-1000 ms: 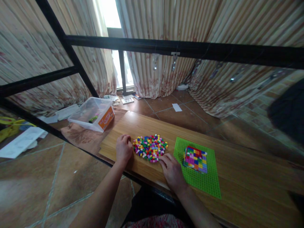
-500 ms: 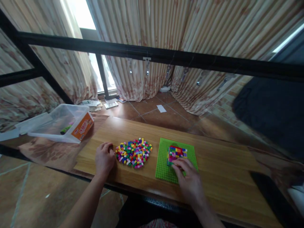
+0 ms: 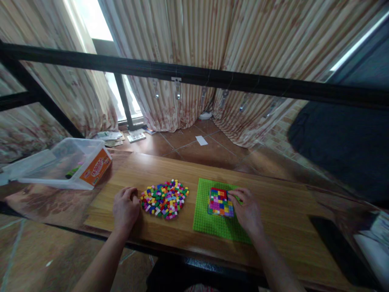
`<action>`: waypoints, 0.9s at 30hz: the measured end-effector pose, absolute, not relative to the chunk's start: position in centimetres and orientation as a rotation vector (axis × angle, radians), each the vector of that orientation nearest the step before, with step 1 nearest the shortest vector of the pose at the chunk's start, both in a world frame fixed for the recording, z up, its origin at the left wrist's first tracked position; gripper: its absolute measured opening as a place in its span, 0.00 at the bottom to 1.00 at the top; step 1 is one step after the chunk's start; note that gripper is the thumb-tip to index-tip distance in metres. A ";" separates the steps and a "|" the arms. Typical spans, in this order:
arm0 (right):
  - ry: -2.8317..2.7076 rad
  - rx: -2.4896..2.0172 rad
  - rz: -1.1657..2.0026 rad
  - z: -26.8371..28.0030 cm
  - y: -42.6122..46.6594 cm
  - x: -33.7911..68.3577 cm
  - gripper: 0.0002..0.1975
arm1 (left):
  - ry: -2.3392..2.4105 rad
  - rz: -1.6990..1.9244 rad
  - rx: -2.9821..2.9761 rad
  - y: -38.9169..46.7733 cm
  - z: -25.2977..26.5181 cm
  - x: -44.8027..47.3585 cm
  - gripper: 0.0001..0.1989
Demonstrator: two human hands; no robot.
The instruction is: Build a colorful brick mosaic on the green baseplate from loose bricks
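Note:
A small square build of multicoloured toy bricks (image 3: 219, 202) stands on the green studded baseplate (image 3: 202, 221). My right hand (image 3: 248, 209) reaches over the plate's right part, its thumb and fingers pinched together at the build's upper right corner. Whatever lies between those fingertips is too small to make out. A loose heap of small coloured bricks (image 3: 165, 199) spreads over the wooden board to the left. Against the heap's left edge rests my left hand (image 3: 126, 207), fingers curled inward; anything inside them is hidden.
The wooden board (image 3: 146, 166) lies under everything. A clear plastic box (image 3: 57, 182) with an orange label stands at the left, green and pink items inside. A dark flat object (image 3: 331, 247) lies at the right. Beyond the board runs a black metal bar (image 3: 194, 75) before curtains (image 3: 170, 32).
My right hand has moved from the build's lower edge to its upper right corner, uncovering more of the build. My left hand stays by the heap. The whole view has shifted slightly.

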State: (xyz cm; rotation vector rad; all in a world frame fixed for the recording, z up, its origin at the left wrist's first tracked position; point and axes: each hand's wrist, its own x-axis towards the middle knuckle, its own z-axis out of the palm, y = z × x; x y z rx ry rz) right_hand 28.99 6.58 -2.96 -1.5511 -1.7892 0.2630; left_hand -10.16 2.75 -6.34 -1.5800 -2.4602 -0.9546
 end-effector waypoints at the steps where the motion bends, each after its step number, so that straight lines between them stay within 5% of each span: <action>1: -1.787 -1.551 0.260 -3.1 6.7 29.0 0.17 | -2.463 -0.952 -1.579 2.7 -6.4 -10.2 0.14; 27: -1.246 -1.580 0.853 -5.8 7.6 29.3 0.21 | -2.447 -0.954 -1.581 2.7 -6.4 -10.1 0.13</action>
